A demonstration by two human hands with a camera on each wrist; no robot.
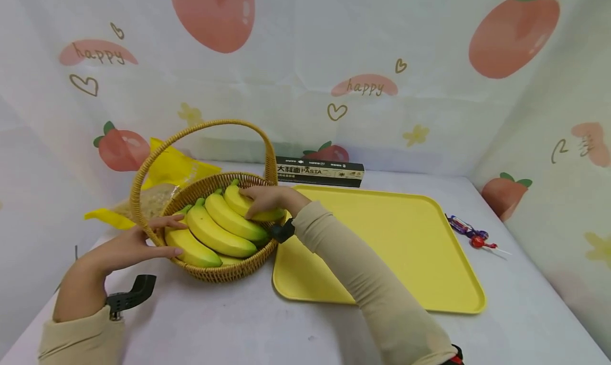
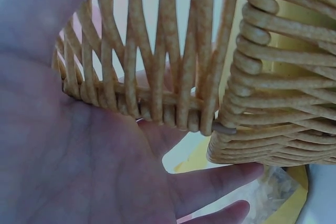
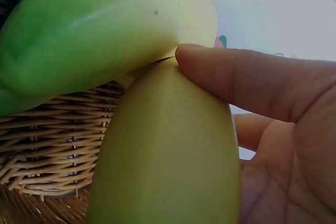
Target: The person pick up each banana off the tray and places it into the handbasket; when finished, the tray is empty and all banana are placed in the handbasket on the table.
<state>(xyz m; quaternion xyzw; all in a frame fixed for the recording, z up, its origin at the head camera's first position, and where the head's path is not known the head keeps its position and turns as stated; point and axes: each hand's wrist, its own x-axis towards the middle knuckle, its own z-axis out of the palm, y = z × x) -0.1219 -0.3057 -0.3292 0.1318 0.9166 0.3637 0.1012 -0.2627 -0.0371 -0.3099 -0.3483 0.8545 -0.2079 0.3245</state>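
The right hand (image 1: 267,198) curls around the far banana (image 1: 248,205) in the wicker basket (image 1: 229,272) at the worktop's left; the left hand (image 1: 126,248), fingers straight, braces the rim. A hurried lift could drag the neighbouring bananas (image 1: 215,229) or tip the basket.

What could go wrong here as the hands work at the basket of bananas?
The right hand grips only the rear banana; the bunch may drag along or slip. The left hand merely rests on the basket rim, so the basket could tip or slide toward the tray.
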